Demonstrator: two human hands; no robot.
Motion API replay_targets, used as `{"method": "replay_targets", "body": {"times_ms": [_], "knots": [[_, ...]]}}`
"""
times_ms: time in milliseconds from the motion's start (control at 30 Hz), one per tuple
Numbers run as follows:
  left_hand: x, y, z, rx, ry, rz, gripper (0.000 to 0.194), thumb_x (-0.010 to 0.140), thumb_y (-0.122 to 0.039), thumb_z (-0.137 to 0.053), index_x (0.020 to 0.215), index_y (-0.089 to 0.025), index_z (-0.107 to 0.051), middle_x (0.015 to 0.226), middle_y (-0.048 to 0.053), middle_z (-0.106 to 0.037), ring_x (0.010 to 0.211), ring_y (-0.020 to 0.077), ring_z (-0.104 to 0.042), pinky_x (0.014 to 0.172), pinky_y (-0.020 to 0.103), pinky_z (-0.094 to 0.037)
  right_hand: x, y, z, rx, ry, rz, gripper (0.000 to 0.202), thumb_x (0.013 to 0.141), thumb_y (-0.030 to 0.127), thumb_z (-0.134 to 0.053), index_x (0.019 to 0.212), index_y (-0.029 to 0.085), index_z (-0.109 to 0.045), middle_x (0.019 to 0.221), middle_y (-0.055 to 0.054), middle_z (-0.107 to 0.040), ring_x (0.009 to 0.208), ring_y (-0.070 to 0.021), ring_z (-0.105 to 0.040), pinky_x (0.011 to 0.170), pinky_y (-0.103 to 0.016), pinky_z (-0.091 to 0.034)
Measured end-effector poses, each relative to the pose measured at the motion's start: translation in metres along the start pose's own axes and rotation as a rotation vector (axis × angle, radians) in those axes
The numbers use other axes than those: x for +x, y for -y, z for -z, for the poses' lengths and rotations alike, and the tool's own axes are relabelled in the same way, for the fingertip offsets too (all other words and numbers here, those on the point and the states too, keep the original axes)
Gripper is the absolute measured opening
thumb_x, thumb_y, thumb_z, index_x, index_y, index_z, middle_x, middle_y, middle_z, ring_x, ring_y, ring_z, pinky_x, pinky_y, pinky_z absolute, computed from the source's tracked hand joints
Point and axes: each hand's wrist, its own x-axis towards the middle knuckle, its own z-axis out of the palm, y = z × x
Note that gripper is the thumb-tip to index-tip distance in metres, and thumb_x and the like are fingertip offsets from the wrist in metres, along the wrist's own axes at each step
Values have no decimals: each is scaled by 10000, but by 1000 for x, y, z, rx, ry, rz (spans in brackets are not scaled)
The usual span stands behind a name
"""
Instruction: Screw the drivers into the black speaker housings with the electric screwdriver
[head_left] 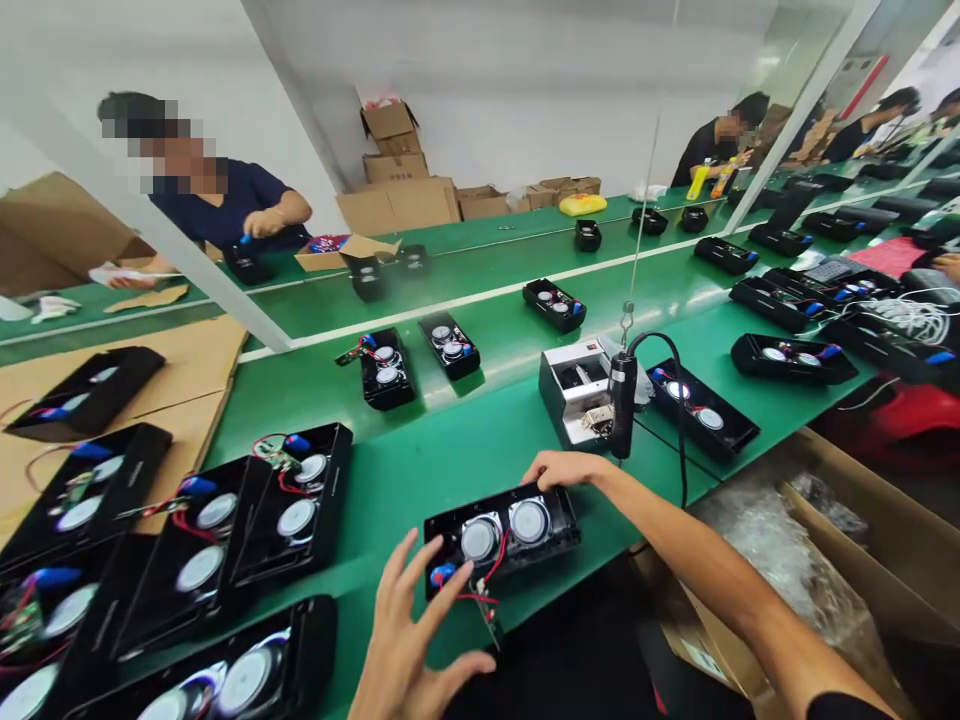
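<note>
The case (503,522) lies at six o'clock on the bench (427,430). The right hand (561,468) grips it at one o'clock; the left hand (411,632), fingers spread open, is at its eight, beside the board (486,612).

Glossy speaker casing (546,549), apparently plastic

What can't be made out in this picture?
In the head view:
Underside of the held speaker box: hidden by its own body.
Whether the left hand touches that box: fingers overlap it.
Part of the grey holder: hidden behind the screwdriver.
Part of the lower-left speaker box: cut off by the bottom edge.
Any print on the yellow bottle: too small.
</note>
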Motion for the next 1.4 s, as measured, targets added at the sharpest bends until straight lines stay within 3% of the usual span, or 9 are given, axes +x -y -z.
{"method": "replay_targets", "body": {"times_ms": [67,200,300,400,500,700,967,1133,1400], "knots": [[1,22,-13,-45,94,64,861,772,-504,-934,1546,-357,-588,1757,159,-345,1604,546,-325,1097,732,-561,-8,7,3,-35,-86,24,402,607,115,-609,902,176,-875,902,-20,-833,898,-235,-719,834,-300,-549],[6,40,-46,-200,95,235,562,895,-324,-820,1435,-375,-672,1727,100,-414,1515,402,-534,1124,583,-597,-53,11,-22,-58,-409,169,421,872,186,-559,1199,221,-821,1116,-77,-835,1069,-246,-747,1000,-389,-578],[10,33,-61,-268,9,347,446,876,-419,-840,1302,-336,-734,1659,93,-485,1450,376,-598,1099,567,-617,-91,-6,-73,-98,-864,365,187,935,234,-629,975,214,-811,987,-98,-823,941,-254,-765,918,-404,-618],[12,18,-69,-294,-46,406,421,866,-488,-843,1239,-318,-746,1628,99,-491,1442,388,-594,1090,602,-615,-102,-31,-139,74,-766,174,74,855,205,-736,903,216,-792,874,-65,-817,773,-235,-782,760,-364,-653],[12,4,-73,-298,-57,418,423,868,-510,-836,1232,-315,-743,1616,114,-480,1417,400,-603,1070,633,-617,-85,-47,-190,463,-742,95,352,744,247,-885,1079,211,-783,955,-71,-836,879,-281,-824,842,-411,-685],[21,-1,-64,-274,-93,329,250,934,-438,-786,1140,-301,-753,1555,108,-563,1549,429,-455,1151,712,-524,-45,-20,-168,493,-1111,291,225,866,396,-875,928,198,-789,961,-72,-790,837,-226,-771,732,-324,-661],[39,-12,-71,-348,-238,354,188,996,-233,-688,1179,-270,-664,1182,56,-751,1400,301,-596,1121,568,-582,-49,19,-85,-554,-608,831,171,1102,211,-598,1074,166,-761,991,-86,-819,895,-197,-739,797,-333,-604],[36,-35,-58,-358,-208,345,232,994,-140,-614,1193,-258,-626,1429,123,-634,1602,377,-404,1185,656,-512,-65,36,-70,-1231,-228,623,188,1083,126,-595,948,179,-715,841,-19,-772,796,-196,-645,743,-365,-462],[44,-30,-55,58,168,87,362,856,-182,-816,1200,-239,-716,1520,150,-623,1613,533,-313,1242,833,-325,-54,43,-77,-1272,37,436,175,1064,141,-603,993,156,-762,941,-43,-792,828,-203,-661,756,-403,-383]]}}
